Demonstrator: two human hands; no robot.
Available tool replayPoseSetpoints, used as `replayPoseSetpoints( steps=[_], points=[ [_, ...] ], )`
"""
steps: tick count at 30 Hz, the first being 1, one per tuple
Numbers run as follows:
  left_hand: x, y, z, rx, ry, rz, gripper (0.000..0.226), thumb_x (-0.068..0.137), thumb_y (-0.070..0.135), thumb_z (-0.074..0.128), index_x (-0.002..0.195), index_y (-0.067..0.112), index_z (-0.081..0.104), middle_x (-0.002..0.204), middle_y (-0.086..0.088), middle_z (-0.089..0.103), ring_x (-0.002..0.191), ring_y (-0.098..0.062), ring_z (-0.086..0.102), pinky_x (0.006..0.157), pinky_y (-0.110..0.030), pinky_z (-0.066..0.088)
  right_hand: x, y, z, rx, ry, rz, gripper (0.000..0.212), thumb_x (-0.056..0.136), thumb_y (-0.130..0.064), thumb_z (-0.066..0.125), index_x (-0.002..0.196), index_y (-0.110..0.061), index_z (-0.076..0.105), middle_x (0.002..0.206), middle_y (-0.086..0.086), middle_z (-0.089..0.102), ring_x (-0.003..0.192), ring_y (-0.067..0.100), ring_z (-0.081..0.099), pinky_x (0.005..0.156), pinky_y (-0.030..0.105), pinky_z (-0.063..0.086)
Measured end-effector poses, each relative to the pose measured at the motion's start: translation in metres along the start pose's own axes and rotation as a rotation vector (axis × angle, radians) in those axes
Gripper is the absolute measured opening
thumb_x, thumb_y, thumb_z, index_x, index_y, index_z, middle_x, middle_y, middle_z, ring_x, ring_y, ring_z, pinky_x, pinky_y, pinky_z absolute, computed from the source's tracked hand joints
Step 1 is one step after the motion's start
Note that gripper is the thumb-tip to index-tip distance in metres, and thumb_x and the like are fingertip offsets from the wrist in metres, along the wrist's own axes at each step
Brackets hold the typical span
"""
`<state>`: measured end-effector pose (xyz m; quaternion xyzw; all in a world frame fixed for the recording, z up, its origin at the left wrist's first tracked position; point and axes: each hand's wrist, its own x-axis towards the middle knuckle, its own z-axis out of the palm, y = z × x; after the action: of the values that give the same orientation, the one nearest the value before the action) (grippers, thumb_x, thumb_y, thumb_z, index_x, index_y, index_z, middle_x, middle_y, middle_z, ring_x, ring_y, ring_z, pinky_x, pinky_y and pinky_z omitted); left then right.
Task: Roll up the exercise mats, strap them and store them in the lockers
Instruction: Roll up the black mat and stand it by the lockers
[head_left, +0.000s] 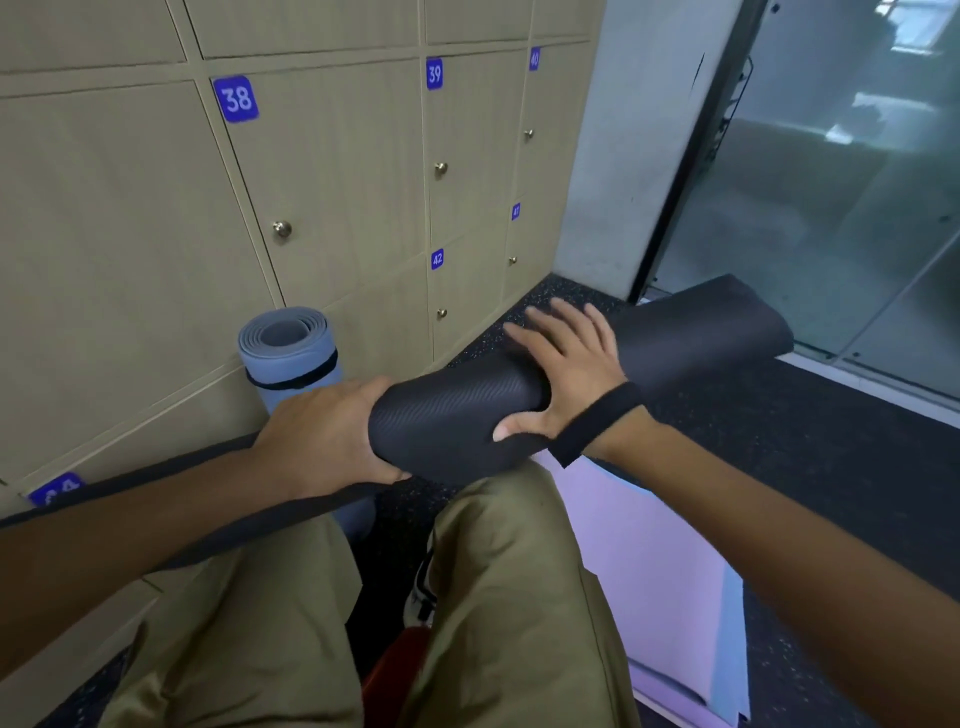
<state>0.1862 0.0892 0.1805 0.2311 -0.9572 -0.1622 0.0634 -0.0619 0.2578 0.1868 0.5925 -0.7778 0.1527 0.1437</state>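
black mat (675, 332) roll betw both hands, l hand (332, 436) grips end, r hand (566, 364) on top

The rolled mat (571, 384) is showing black with a fine ribbed weave. The upright mat (291, 353) is showing pale blue-grey, with a black strap (296, 376) banding it. The lockers (337, 171) are showing beige with faint grain, brass-coloured knobs (282, 228) and blue number tags (236, 98) bearing white digits. The floor (805, 441) is showing black with pale speckles. The flat mat (654, 571) is glowing lilac. The trousers (519, 597) are showing olive khaki. A black band (597, 423) is crossing the right wrist.
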Motion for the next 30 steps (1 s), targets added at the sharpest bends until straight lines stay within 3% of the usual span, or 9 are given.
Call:
replayPoseSetpoints(
  steps=[3, 8, 10, 12, 15, 17, 21, 27, 30],
  points=[
    [0.015, 0.005, -0.018, -0.048, 0.063, -0.017, 0.067, 0.063, 0.065, 0.087, 0.118, 0.045, 0.054, 0.096, 0.024, 0.064, 0.089, 0.0, 0.062, 0.073, -0.025, 0.05, 0.004, -0.006, -0.005, 0.092, 0.243, 0.282, 0.139, 0.051, -0.102, 0.045, 0.162, -0.022, 0.021, 0.169, 0.017, 0.008, 0.156, 0.037, -0.002, 0.122, 0.043, -0.015],
    [0.047, 0.026, -0.058, -0.115, 0.157, -0.025, 0.075, 0.056, 0.07, 0.084, 0.118, 0.044, 0.051, 0.1, 0.018, 0.068, 0.094, -0.01, 0.065, 0.084, -0.039, 0.053, 0.034, -0.014, -0.03, 0.514, 0.466, 0.635, 0.154, 0.052, -0.089, 0.067, 0.161, -0.014, -0.01, 0.166, 0.021, -0.019, 0.155, 0.036, -0.012, 0.124, 0.048, -0.001],
    [0.061, 0.038, -0.076, -0.13, 0.209, -0.016, 0.076, 0.056, 0.07, 0.086, 0.119, 0.044, 0.051, 0.102, 0.016, 0.068, 0.096, -0.016, 0.065, 0.082, -0.037, 0.052, 0.051, -0.013, -0.051, 0.866, 0.422, 0.672, 0.149, 0.064, -0.064, 0.082, 0.157, -0.021, -0.026, 0.166, 0.014, -0.024, 0.156, 0.028, -0.011, 0.125, 0.043, 0.0],
    [0.073, 0.051, -0.093, -0.149, 0.238, -0.007, 0.077, 0.055, 0.071, 0.086, 0.118, 0.043, 0.052, 0.103, 0.014, 0.068, 0.095, -0.018, 0.065, 0.079, -0.035, 0.051, 0.067, -0.009, -0.074, 1.211, 0.434, 0.647, 0.146, 0.074, -0.047, 0.087, 0.152, -0.026, -0.035, 0.17, 0.005, -0.007, 0.153, 0.018, 0.012, 0.126, 0.041, 0.013],
    [0.086, 0.072, -0.12, -0.199, 0.278, 0.029, 0.089, 0.045, 0.082, 0.08, 0.119, 0.041, 0.053, 0.108, 0.011, 0.07, 0.099, -0.02, 0.066, 0.086, -0.039, 0.055, 0.09, -0.007, -0.109, 1.515, 0.514, 0.66, 0.134, 0.083, -0.024, 0.084, 0.156, -0.03, -0.028, 0.156, -0.002, 0.034, 0.131, 0.016, 0.045, 0.117, 0.046, 0.038],
    [0.09, 0.085, -0.136, -0.237, 0.311, 0.049, 0.094, 0.043, 0.082, 0.08, 0.123, 0.042, 0.052, 0.11, 0.013, 0.07, 0.101, -0.018, 0.066, 0.088, -0.04, 0.055, 0.103, -0.007, -0.131, 1.623, 0.551, 0.631, 0.13, 0.079, -0.026, 0.088, 0.159, -0.035, -0.014, 0.14, -0.008, 0.046, 0.124, 0.018, 0.055, 0.112, 0.05, 0.045],
    [0.098, 0.106, -0.164, -0.312, 0.372, 0.098, 0.086, 0.043, 0.076, 0.085, 0.115, 0.043, 0.052, 0.105, 0.017, 0.068, 0.097, -0.013, 0.066, 0.084, -0.039, 0.055, 0.122, -0.01, -0.174, 1.707, 0.632, 0.497, 0.117, 0.069, -0.028, 0.092, 0.152, -0.042, 0.01, 0.132, -0.012, 0.055, 0.12, 0.018, 0.061, 0.105, 0.05, 0.051],
    [0.107, 0.128, -0.217, -0.354, 0.454, 0.189, 0.093, 0.04, 0.074, 0.083, 0.124, 0.047, 0.051, 0.112, 0.022, 0.067, 0.104, -0.009, 0.065, 0.093, -0.041, 0.054, 0.144, -0.005, -0.235, 1.689, 0.613, 0.309, 0.101, 0.076, -0.026, 0.09, 0.147, -0.042, 0.019, 0.138, -0.007, 0.057, 0.121, 0.018, 0.063, 0.102, 0.049, 0.054],
    [0.109, 0.138, -0.245, -0.392, 0.498, 0.23, 0.092, 0.043, 0.073, 0.082, 0.125, 0.041, 0.053, 0.11, 0.02, 0.067, 0.103, -0.008, 0.065, 0.093, -0.042, 0.055, 0.157, -0.006, -0.264, 1.678, 0.571, 0.231, 0.099, 0.072, -0.036, 0.093, 0.145, -0.036, 0.026, 0.139, -0.004, 0.061, 0.121, 0.02, 0.065, 0.097, 0.051, 0.056]
  ],
)
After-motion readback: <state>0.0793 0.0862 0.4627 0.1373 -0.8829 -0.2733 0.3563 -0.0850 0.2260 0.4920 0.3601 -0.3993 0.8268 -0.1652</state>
